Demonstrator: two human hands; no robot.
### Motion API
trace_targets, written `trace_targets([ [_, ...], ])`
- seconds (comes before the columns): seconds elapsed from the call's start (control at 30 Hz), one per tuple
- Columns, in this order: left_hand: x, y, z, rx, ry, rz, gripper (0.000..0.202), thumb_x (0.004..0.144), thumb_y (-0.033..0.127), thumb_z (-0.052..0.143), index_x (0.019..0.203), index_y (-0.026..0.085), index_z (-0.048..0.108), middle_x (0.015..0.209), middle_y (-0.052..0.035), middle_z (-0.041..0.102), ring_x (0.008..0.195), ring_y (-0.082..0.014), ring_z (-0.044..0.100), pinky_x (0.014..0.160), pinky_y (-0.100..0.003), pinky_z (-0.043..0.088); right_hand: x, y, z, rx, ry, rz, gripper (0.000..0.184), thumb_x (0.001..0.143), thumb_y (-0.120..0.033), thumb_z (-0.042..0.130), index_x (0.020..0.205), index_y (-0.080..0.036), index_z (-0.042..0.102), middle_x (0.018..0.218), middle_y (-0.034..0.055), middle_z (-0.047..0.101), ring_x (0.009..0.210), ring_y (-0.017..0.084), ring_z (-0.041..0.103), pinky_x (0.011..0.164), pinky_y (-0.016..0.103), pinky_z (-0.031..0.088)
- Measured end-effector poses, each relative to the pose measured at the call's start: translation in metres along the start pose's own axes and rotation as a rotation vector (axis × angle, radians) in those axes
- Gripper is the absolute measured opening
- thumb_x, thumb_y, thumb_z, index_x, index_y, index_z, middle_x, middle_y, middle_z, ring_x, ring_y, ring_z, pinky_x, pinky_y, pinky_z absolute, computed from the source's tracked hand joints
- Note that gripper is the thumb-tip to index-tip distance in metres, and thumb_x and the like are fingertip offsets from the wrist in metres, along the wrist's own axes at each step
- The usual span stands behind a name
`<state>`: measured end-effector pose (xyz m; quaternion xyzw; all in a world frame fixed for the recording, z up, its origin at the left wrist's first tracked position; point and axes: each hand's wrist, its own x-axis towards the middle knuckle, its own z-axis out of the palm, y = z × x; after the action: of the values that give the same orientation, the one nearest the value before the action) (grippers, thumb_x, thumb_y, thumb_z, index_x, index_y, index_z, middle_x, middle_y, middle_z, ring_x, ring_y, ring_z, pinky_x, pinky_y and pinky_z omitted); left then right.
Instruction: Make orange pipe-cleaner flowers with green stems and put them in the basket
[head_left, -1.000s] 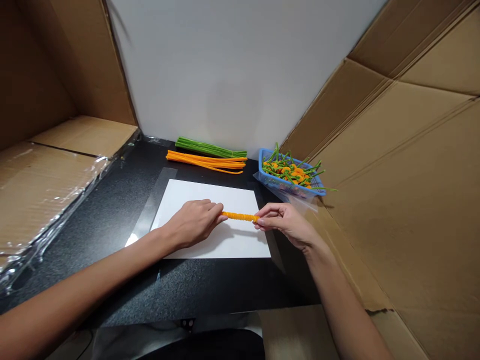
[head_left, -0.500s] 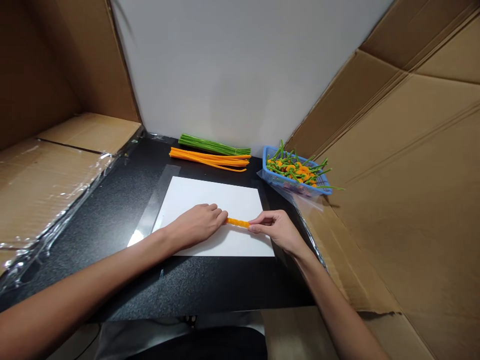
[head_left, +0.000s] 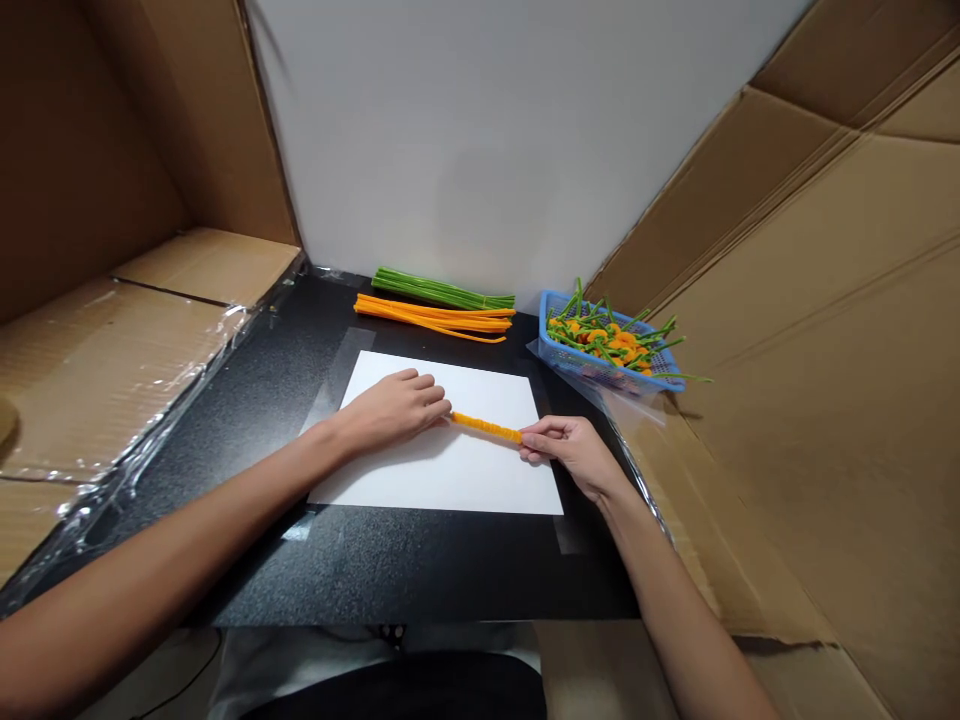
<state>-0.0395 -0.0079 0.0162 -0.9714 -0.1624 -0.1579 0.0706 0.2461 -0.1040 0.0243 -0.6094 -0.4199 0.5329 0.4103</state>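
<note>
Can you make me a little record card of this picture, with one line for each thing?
Left hand: fingertips at one end of the orange pipe cleaner
Right hand: pinching the other end
Under the hands: white paper on a black table
Behind the paper: green pipe cleaners and orange pipe cleaners in bunches
Right of the bunches: blue basket holding green and orange pieces
Sides: cardboard

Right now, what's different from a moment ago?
The hands have moved apart, showing more of the orange pipe cleaner, which now slopes down toward the right hand; the left hand holds its other end. The blue basket, green bundle and orange bundle stayed put.
</note>
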Motion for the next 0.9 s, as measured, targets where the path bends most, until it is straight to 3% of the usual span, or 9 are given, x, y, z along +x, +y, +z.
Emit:
trace_targets([
  [0.3, 0.002, 0.009, 0.004, 0.043, -0.009, 0.032, 0.021, 0.1, 0.016, 0.046, 0.087, 0.013, 0.062, 0.083, -0.0078, 0.065, 0.078, -0.0199, 0.054, 0.073, -0.033, 0.037, -0.001, 0.002, 0.013, -0.029, -0.022, -0.057, 0.036, 0.051, -0.037, 0.094, 0.072, -0.013, 0.077, 0.065, 0.0081, 0.075, 0.061, 0.018, 0.071, 0.063, 0.029, 0.06],
  [0.67, 0.002, 0.02, 0.003, 0.179, -0.026, 0.12, 0.017, 0.097, 0.008, 0.047, 0.087, 0.012, 0.06, 0.082, -0.0095, 0.062, 0.077, -0.0219, 0.052, 0.071, -0.035, 0.036, -0.003, 0.002, 0.014, -0.006, -0.035, -0.049, 0.038, 0.051, -0.035, 0.095, 0.078, -0.013, 0.079, 0.069, 0.0096, 0.077, 0.065, 0.02, 0.074, 0.067, 0.032, 0.062],
  [0.9, 0.005, 0.023, 0.001, 0.265, 0.052, 0.137, 0.021, 0.1, 0.017, 0.043, 0.086, 0.012, 0.057, 0.08, -0.0077, 0.058, 0.072, -0.0212, 0.048, 0.068, -0.035, 0.033, -0.003, 0.001, 0.017, -0.096, -0.012, -0.149, 0.034, 0.052, -0.036, 0.093, 0.076, -0.015, 0.08, 0.071, 0.0074, 0.077, 0.064, 0.02, 0.072, 0.064, 0.032, 0.061],
])
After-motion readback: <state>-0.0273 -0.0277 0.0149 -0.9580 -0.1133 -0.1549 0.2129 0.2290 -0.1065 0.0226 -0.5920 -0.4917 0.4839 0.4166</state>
